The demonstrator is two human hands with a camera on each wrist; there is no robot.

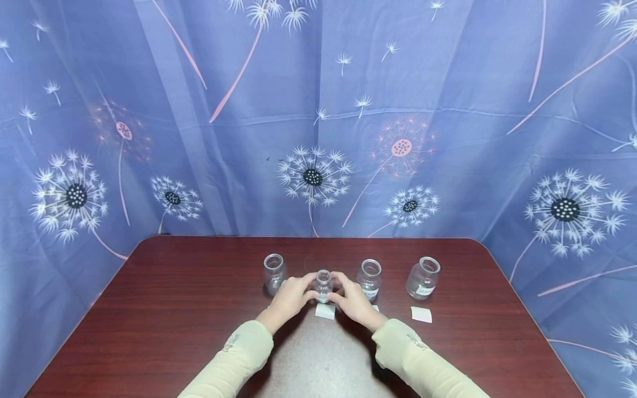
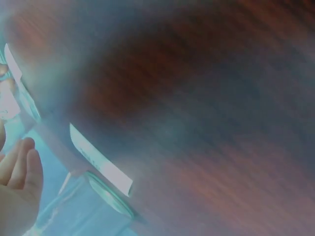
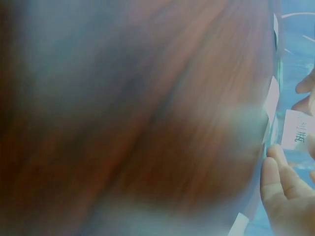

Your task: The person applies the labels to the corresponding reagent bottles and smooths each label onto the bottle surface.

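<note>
A small clear glass jar (image 1: 323, 286) stands upright near the middle of the table, between both hands. My left hand (image 1: 292, 297) holds it from the left, thumb in front and fingers behind. From the other side, my right hand (image 1: 352, 299) holds it in the same way. A white label (image 3: 295, 130) with dark writing shows between the hands in the right wrist view. Just in front of the jar lies a white paper slip (image 1: 325, 312). In the left wrist view, the left hand (image 2: 19, 187) appears at the lower left edge.
One glass jar (image 1: 274, 271) stands left of the hands. To the right are a labelled jar (image 1: 369, 276), partly behind the right hand, and another labelled jar (image 1: 422, 279) with a paper slip (image 1: 421, 314) before it. A patterned blue curtain (image 1: 318, 110) hangs behind the brown table (image 1: 149, 320).
</note>
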